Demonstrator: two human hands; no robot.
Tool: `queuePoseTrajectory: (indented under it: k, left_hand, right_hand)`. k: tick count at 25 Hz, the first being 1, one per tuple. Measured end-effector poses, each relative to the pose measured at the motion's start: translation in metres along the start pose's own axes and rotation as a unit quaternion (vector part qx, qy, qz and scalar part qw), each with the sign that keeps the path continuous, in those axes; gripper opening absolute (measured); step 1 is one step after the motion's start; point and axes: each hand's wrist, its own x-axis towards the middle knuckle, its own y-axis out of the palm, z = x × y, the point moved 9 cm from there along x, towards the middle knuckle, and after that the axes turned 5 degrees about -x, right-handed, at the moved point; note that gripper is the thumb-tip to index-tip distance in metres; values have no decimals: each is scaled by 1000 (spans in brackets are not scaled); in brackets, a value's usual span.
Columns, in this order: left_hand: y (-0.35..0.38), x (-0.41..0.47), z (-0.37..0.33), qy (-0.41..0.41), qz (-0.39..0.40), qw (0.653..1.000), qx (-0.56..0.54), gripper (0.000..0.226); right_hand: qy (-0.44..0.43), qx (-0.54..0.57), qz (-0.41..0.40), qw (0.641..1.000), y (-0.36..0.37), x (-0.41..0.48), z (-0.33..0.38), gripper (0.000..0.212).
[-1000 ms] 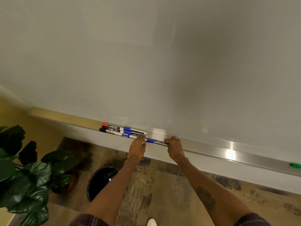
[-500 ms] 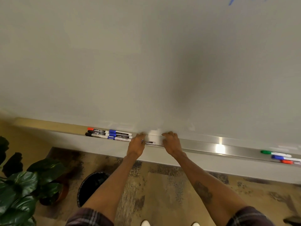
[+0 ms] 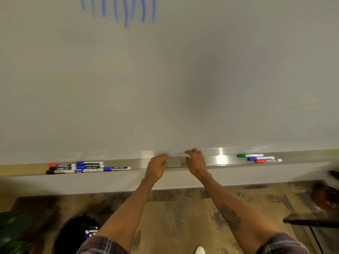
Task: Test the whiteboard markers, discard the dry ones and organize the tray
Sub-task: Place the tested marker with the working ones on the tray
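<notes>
Left batch of markers (image 3: 82,167) is lying in tight rows at the tray's (image 3: 139,163) left end. Left hand (image 3: 156,166) and right hand (image 3: 195,162) are hovering side by side over the tray's middle, fingers (image 3: 163,156) loosely curled, both holding nothing. Green, blue and red markers (image 3: 260,158) are lying staggered toward its right end.

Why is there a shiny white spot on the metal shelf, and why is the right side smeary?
Head view: the white spot is glare on the metal tray; head view, right edge: the brown object is motion-blurred; head view, middle: a soft shadow greys the whiteboard.
</notes>
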Motion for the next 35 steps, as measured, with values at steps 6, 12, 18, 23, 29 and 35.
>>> queuePoseTrajectory:
  k: [6,12,18,23,29,35]
  left_hand:
    - [82,6,-71,17,42,999,-4,37]
    - [152,19,-111,23,78,997,12,38]
    - [202,35,-125,24,110,993,38,40]
    - [226,46,-125,28,114,991,59,41]
    - [231,55,-126,31,96,993,56,40]
    - [215,58,-127,34,72,996,36,38]
  right_hand:
    - [76,24,-35,996,-44,-17,-126,37]
    - [150,11,-79,986,-83,-26,-238,34]
    - [159,-70,-93,980,-98,-11,-292,28]
    - [128,-64,-81,986,-88,5,-306,28]
    - [65,-92,-50,992,-65,19,-299,29]
    - [9,-110,-6,994,-42,23,-285,44]
